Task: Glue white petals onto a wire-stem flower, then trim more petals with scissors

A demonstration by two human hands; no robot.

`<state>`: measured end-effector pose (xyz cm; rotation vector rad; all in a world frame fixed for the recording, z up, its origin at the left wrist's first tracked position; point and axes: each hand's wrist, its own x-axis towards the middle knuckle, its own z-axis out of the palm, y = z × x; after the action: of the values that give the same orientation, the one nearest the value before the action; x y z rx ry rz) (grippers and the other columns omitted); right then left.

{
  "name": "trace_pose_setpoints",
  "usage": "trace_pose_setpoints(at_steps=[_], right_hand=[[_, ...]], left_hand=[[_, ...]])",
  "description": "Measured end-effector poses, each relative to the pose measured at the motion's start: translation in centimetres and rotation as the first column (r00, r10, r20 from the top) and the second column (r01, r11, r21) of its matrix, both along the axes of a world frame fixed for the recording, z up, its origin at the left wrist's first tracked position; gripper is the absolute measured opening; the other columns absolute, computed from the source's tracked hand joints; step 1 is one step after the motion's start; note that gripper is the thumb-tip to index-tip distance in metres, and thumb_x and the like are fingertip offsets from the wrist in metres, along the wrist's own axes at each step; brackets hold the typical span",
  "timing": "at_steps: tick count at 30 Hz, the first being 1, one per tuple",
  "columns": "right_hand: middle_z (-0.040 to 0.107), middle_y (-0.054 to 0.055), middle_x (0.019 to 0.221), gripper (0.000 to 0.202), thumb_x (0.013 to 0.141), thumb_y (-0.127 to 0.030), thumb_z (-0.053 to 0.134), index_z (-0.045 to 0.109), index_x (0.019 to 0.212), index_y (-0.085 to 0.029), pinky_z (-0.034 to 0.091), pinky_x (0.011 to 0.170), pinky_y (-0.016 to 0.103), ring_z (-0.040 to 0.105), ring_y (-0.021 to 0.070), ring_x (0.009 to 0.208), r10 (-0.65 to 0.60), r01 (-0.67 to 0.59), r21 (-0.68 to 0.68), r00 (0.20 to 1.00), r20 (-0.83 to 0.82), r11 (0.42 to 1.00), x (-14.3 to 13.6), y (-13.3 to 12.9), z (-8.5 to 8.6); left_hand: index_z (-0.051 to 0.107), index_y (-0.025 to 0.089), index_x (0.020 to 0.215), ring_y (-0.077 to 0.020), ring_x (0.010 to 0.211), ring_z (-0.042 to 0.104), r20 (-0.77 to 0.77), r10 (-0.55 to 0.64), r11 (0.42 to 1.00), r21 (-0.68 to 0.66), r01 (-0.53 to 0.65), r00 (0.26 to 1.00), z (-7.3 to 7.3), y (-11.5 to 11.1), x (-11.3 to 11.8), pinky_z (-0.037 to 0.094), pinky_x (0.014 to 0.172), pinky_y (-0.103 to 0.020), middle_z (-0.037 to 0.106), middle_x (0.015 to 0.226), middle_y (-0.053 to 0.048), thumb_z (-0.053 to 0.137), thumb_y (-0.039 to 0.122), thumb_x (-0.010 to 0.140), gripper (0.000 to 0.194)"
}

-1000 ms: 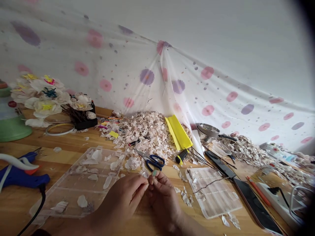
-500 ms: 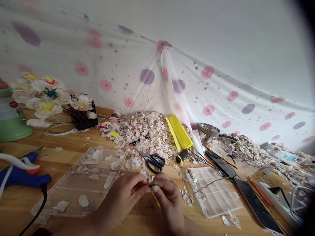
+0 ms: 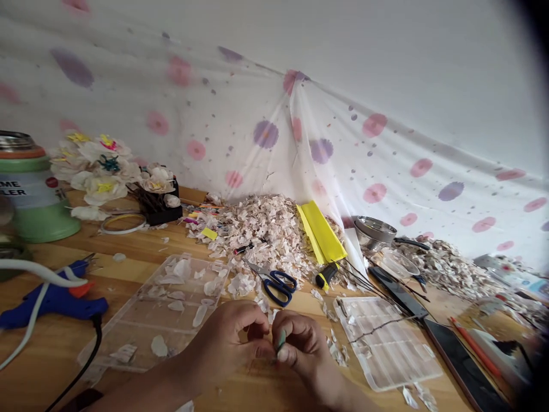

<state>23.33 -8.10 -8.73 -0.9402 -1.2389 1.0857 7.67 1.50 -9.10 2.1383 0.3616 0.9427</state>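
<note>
Evidently, the right hand (image 3: 306, 346) pinches a green bit (image 3: 281, 339) at the near middle, just above the tabletop (image 3: 244, 395). Close beside it, the left hand (image 3: 235, 343) has its fingers curled inward, though I cannot tell whether they grip anything. Beyond both lie scissors (image 3: 269, 279), farther off a petal heap (image 3: 266, 223).

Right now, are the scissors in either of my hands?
No, the scissors lie by the pale scraps, beyond the left hand and right hand.
</note>
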Motion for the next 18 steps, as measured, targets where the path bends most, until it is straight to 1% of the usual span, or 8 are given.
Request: trace_pose_setpoints(at_steps=[2,5,10,14,16,18], right_hand=[[0.047,-0.002,0.067,0.035,0.079,-0.047,0.072,0.057,0.064,-0.019,0.031,0.062,0.027,0.04,0.0131,0.063,0.019,-0.02,-0.03,1.0,-0.01,0.999,-0.1,0.0,-0.1],[0.043,-0.002,0.069,0.039,0.082,-0.051,0.067,0.05,0.066,-0.02,0.03,0.062,0.026,0.037,0.0133,0.064,0.051,-0.051,-0.076,0.999,0.003,0.996,-0.3,0.0,-0.1],[0.043,-0.001,0.071,0.042,0.085,-0.058,0.059,0.048,0.071,-0.02,0.031,0.065,0.027,0.038,0.0149,0.068,0.053,-0.049,-0.103,0.998,0.042,0.993,-0.8,-0.3,-0.2],[0.042,-0.002,0.069,0.041,0.087,-0.057,0.057,0.048,0.073,-0.02,0.033,0.061,0.026,0.038,0.0134,0.064,0.005,-0.003,-0.094,1.0,0.012,0.996,-0.8,-0.2,-1.0],[0.042,-0.003,0.067,0.039,0.088,-0.055,0.058,0.049,0.073,-0.02,0.034,0.058,0.025,0.039,0.0127,0.061,-0.043,0.039,-0.094,0.998,-0.038,0.995,-0.6,0.1,-1.5],[0.042,-0.003,0.067,0.037,0.087,-0.053,0.06,0.05,0.073,-0.02,0.035,0.057,0.024,0.041,0.0121,0.06,-0.121,0.11,-0.092,0.985,-0.125,0.99,-0.3,0.6,-1.9]], left_hand=[[0.062,0.019,0.065,-0.0117,0.054,0.054,-0.003,0.018,1.0,-0.024,-0.018,1.0,0.2,-0.1,0.1,0.04,0.053,-0.021,0.06,0.058,0.002,0.065,0.048,0.081,0.033],[0.063,0.018,0.065,-0.0118,0.055,0.055,-0.021,0.028,0.998,-0.049,-0.029,0.999,0.3,-0.2,0.1,0.04,0.054,-0.021,0.061,0.058,0.003,0.067,0.047,0.079,0.032],[0.062,0.018,0.065,-0.0118,0.055,0.056,-0.005,0.025,0.999,-0.031,-0.026,1.0,0.3,-0.4,0.1,0.04,0.054,-0.022,0.061,0.058,0.002,0.067,0.047,0.08,0.033],[0.061,0.019,0.065,-0.0109,0.054,0.055,0.044,0.008,0.999,0.04,-0.01,0.999,0.1,-0.1,-0.1,0.04,0.055,-0.021,0.061,0.057,0.003,0.066,0.046,0.082,0.032],[0.061,0.019,0.065,-0.0105,0.054,0.055,0.074,-0.013,0.997,0.07,0.008,0.997,0.1,0.0,-0.2,0.041,0.054,-0.021,0.062,0.057,0.003,0.066,0.047,0.081,0.032],[0.063,0.02,0.068,-0.0107,0.053,0.056,0.096,-0.02,0.995,0.1,0.01,0.995,0.1,0.0,-0.2,0.042,0.054,-0.021,0.063,0.058,0.003,0.065,0.047,0.082,0.03]])
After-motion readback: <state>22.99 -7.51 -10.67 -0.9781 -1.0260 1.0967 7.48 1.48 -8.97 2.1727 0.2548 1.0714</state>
